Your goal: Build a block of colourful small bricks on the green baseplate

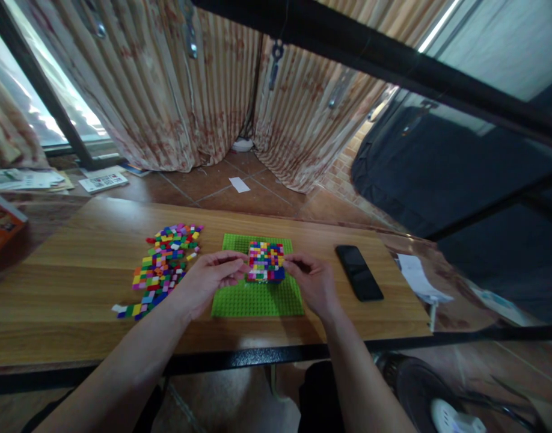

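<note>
A block of small multicoloured building bricks (266, 262) stands on a green studded baseplate (258, 304), towards its back half. At the left side of this block is my left hand (215, 276), thumb and forefinger closed together at its edge. My right hand (314, 279) is at the opposite side, its fingertips pinched against the block's right edge. Whether a small brick sits between the fingertips of either hand is too small to make out. Left of the baseplate, a heap of loose coloured bricks (161, 264) is spread on the wooden table (86, 270), partly behind my left forearm.
A black smartphone (358, 272) lies on the table to the right. Beyond the back edge are a tiled floor with a white paper (239, 184) and patterned curtains (168, 90). A dark metal bar (348, 45) crosses overhead. Papers (418, 278) lie past the right edge.
</note>
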### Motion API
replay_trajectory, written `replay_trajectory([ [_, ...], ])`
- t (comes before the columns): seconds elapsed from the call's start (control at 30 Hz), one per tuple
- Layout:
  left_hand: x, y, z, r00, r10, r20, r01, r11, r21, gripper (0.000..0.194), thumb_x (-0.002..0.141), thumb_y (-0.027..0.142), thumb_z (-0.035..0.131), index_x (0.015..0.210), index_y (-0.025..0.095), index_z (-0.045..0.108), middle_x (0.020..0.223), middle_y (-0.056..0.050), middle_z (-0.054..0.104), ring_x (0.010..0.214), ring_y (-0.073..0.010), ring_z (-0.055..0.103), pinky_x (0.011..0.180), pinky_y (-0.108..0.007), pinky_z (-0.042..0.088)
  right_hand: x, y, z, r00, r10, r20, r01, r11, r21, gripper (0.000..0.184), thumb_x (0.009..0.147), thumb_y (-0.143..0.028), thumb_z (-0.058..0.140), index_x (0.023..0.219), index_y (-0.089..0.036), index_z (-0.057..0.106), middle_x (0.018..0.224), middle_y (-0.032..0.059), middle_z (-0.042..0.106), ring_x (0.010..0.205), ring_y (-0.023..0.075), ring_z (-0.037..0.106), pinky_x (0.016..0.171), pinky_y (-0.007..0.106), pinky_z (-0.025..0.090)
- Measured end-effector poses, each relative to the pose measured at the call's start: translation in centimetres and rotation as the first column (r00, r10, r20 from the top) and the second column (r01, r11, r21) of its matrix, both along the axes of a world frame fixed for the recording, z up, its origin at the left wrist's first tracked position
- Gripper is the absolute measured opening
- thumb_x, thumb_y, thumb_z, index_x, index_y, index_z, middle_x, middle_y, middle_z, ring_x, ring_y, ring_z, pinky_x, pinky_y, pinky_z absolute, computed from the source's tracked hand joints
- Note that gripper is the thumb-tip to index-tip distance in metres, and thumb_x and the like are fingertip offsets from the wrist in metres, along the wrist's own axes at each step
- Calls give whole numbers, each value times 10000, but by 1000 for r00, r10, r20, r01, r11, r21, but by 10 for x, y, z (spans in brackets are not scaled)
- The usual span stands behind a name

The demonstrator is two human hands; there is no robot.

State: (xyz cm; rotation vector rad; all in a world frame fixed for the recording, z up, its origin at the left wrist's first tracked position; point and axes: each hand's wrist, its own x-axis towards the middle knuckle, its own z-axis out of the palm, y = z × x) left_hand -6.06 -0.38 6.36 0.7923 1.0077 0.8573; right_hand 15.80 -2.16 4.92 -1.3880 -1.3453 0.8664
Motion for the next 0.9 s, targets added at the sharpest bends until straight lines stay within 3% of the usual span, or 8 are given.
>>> replay_trajectory([
  [0.13,-1,1,-1,1000,17,-21,-17,1000,9,283,683,287,800,923,152,733,817,-54,750,707,-134,628,712,-277,451,8,0,-2,999,20,38,-17,997,-73,145,751,-327,685,798,-203,742,766,24,746,715,173,662,695,311,520],
  [0.43,2,0,-2,996,-37,-82,39,999,20,307,702,334,785,945,158,720,854,-70,763,759,-156,644,730,-289,438,6,2,-5,993,31,118,-22,997,-80,122,734,-309,700,774,-207,753,787,36,758,740,190,686,738,339,527],
  [0.73,2,0,0,993,-46,-110,51,998,37,283,710,337,763,931,166,719,849,-72,764,771,-171,645,717,-293,434,4,9,-15,999,-32,-7,31,994,-109,161,651,-331,748,712,-187,708,694,19,714,653,157,637,665,298,509],
  [0.9,2,-1,1,992,-42,-123,48,998,49,275,707,344,754,919,172,719,837,-70,760,772,-179,646,729,-308,435,6,12,-13,995,3,-104,-22,982,-185,236,597,-355,787,695,-184,656,627,-11,668,570,121,586,580,255,468],
])
